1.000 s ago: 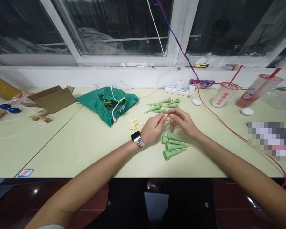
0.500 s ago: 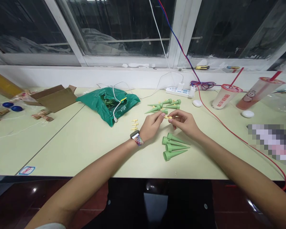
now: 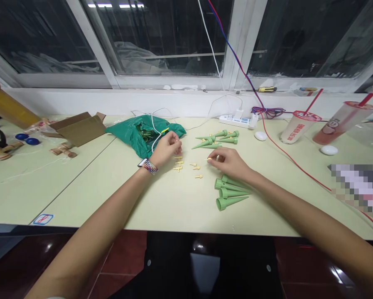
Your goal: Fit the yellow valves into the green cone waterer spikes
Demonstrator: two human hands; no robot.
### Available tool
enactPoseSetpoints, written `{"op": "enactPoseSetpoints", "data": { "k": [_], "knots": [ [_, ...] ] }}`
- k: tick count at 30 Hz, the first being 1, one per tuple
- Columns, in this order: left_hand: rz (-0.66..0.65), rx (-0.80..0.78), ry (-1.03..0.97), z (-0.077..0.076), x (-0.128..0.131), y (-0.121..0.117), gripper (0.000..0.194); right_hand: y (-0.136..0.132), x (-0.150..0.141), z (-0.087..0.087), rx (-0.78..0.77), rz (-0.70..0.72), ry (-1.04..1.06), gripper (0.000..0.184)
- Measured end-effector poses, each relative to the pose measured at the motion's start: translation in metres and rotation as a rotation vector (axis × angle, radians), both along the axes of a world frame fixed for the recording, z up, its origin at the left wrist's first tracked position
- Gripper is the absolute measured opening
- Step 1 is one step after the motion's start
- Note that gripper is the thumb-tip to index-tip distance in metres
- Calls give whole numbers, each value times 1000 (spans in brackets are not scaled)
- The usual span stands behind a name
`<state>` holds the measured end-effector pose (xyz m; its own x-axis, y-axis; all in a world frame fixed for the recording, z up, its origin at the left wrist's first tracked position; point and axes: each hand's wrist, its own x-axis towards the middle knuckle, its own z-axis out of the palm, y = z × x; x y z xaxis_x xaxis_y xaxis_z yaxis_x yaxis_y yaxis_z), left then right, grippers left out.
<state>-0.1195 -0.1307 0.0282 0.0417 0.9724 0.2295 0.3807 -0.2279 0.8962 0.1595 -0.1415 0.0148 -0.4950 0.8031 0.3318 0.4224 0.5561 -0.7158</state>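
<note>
- Long pale cream table (image 3: 161, 207) made of joined sections, with a dark seam (image 3: 77, 178) running at a slant through the left part; front edge straight across the lower view, with red floor tiles (image 3: 124, 261) below.
- Along the back, a white window ledge (image 3: 111, 101) under dark window panes (image 3: 155, 41), with a screwdriver (image 3: 266, 89) lying on the sill.
- Back of the table: green plastic bag (image 3: 143, 137), white cable (image 3: 157, 139), power strip (image 3: 236, 121), tangled red cable (image 3: 286, 153), two plastic drink cups with red straws (image 3: 298, 126) (image 3: 345, 122), and two white oval things (image 3: 260, 136) (image 3: 329, 150).
- Far left: cardboard box (image 3: 79, 128), blue round things (image 3: 26, 138), wooden pieces (image 3: 63, 151).
- Far right: one blurred patch (image 3: 357, 187), unreadable.
- Left hand (image 3: 168, 148), watch on the wrist (image 3: 148, 166): fingertips drawn together just beside the bag; grip on anything there impossible to tell.
- Right hand (image 3: 228, 162): closed in a pinch on a small yellow piece (image 3: 209, 158).
- Between the hands, small yellow pieces (image 3: 186, 166) in loose rows; green plastic spikes (image 3: 216, 139) (image 3: 230, 193) in two groups above and below the right hand.
- Open table in front of both hands, up to the front edge.
</note>
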Motion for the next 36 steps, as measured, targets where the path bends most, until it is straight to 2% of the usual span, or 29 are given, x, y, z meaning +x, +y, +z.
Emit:
{"op": "enactPoseSetpoints", "data": {
  "k": [3,6,9,19,24,31,34,36],
  "knots": [
    [2,45,232,-6,-8,-2,13,8,-21,6,3,0,-117,16],
    [35,114,436,-6,-11,-1,20,16,-37,9,-21,-12,-226,17],
    [64,133,541,-5,-12,3,28,24,-45,7,-41,-4,-271,17],
    [56,38,618,-9,-19,8,31,29,-44,4,-67,68,-256,13],
    [77,57,645,-11,-19,9,26,30,-41,0,-45,92,-242,9],
    [61,71,659,-14,-20,10,26,24,-40,1,-62,83,-256,14],
    [72,63,664,-13,-19,7,25,26,-34,5,-6,39,-245,25],
    [77,58,660,-13,-18,6,25,33,-24,8,101,-42,-252,26]
  ]
}}
